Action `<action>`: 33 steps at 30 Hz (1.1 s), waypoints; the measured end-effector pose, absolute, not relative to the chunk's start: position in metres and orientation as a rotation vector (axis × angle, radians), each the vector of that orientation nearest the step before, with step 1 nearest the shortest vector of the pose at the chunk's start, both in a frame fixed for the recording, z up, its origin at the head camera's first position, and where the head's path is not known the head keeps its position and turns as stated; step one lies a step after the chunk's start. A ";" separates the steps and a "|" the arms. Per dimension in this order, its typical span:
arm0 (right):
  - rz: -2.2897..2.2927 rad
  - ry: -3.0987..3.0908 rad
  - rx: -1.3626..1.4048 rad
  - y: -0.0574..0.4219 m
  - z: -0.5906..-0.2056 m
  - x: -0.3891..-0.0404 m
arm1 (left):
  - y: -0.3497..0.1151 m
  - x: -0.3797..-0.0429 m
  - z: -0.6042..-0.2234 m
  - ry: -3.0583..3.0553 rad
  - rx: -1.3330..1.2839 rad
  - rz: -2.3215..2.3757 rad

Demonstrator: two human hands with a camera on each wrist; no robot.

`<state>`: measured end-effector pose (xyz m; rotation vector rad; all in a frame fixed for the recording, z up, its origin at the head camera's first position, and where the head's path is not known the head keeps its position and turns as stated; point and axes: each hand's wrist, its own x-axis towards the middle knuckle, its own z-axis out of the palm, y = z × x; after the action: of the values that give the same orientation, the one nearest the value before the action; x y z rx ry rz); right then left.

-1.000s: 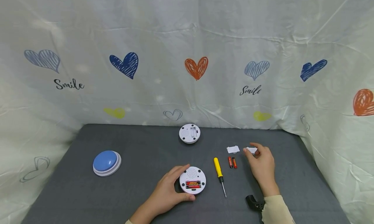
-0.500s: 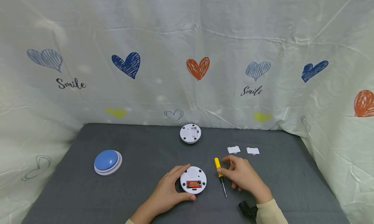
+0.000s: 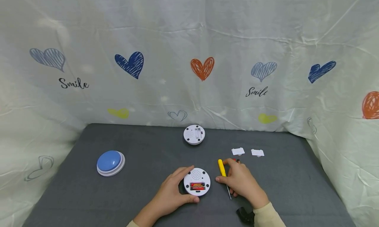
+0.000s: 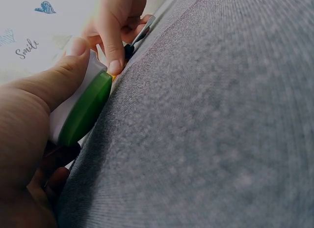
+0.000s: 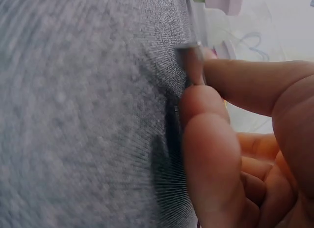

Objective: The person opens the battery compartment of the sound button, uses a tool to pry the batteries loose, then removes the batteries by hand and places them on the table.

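My left hand [image 3: 171, 191] grips a round buzzer button [image 3: 196, 175] by its rim, white underside up. Two red batteries [image 3: 197, 186] sit in its uncovered compartment, and its green dome [image 4: 88, 110] faces down in the left wrist view. To the right, my right hand [image 3: 241, 181] has thumb and fingers round a yellow-handled screwdriver [image 3: 221, 167] near its black collar. The metal shaft slants toward me under the fingers, and its tip [image 5: 189, 47] shows in the right wrist view. Loose batteries [image 3: 236, 160] peek out behind the right hand, mostly hidden.
Two white battery covers [image 3: 238, 151] lie beyond the right hand. A second upturned button [image 3: 194, 135] with an unfilled compartment sits at the back edge. On the left stands a blue-domed button [image 3: 109, 161]. A printed curtain [image 3: 165, 72] hangs behind the grey table [image 3: 148, 148].
My right hand has left the battery cover at the right, come left and toward me, and closed round the screwdriver. My left hand keeps holding the button in place.
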<state>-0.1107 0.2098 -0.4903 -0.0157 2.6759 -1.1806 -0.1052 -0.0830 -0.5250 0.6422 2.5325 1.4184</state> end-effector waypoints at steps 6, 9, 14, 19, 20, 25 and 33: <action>-1.254 2.657 -0.066 0.210 -0.490 -0.111 | -0.083 -0.105 -0.525 2.537 0.648 1.442; -1.334 2.603 -0.081 0.211 -0.490 -0.111 | -0.083 -0.105 -0.525 2.545 0.648 1.436; -1.537 2.471 -0.088 0.209 -0.491 -0.112 | -0.083 -0.104 -0.525 2.552 0.643 1.425; -1.860 2.244 -0.117 0.206 -0.488 -0.113 | -0.083 -0.105 -0.525 2.569 0.644 1.429; -1.918 2.209 -0.138 0.205 -0.486 -0.113 | -0.082 -0.105 -0.525 2.573 0.645 1.430; -2.157 2.118 -0.247 0.201 -0.484 -0.110 | -0.082 -0.105 -0.524 2.592 0.655 1.427; -2.308 2.125 -0.450 0.188 -0.490 -0.104 | -0.081 -0.104 -0.522 2.588 0.650 1.431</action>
<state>-0.1040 0.1877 -0.4903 -0.4496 2.1249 -2.3075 -0.1045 -0.0814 -0.5218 0.6498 2.5877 1.4306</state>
